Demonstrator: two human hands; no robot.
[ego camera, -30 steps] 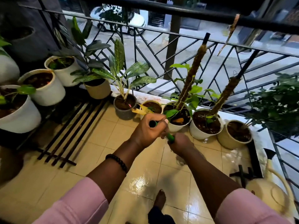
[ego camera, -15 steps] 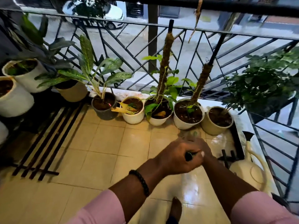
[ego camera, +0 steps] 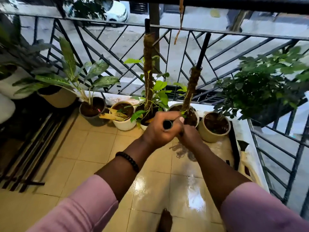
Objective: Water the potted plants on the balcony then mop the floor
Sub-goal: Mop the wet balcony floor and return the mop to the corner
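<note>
My left hand [ego camera: 160, 129] grips the top end of the dark mop handle [ego camera: 167, 124], which points towards the camera. Just below and to the right, my right hand [ego camera: 189, 137] grips the same handle lower down. The grey string mop head [ego camera: 183, 150] lies on the wet tiled floor [ego camera: 167, 186] under my right forearm. Potted plants stand in a row along the railing: a grey pot [ego camera: 92, 113], a white ribbed pot [ego camera: 123, 122], two pots with moss poles [ego camera: 192, 97], and a beige pot [ego camera: 214, 129].
A cream watering can [ego camera: 245, 164] stands at the right beside a black tray edge [ego camera: 234, 144]. The black metal railing [ego camera: 184, 29] closes the balcony ahead and right. White pots [ego camera: 6, 87] and a dark floor rack [ego camera: 30, 148] fill the left. My bare foot [ego camera: 165, 220] is below.
The view has shifted left and up, so my hands now sit higher, over the pots. Both hands stayed on the mop handle, and the mop head has come into sight on the floor.
</note>
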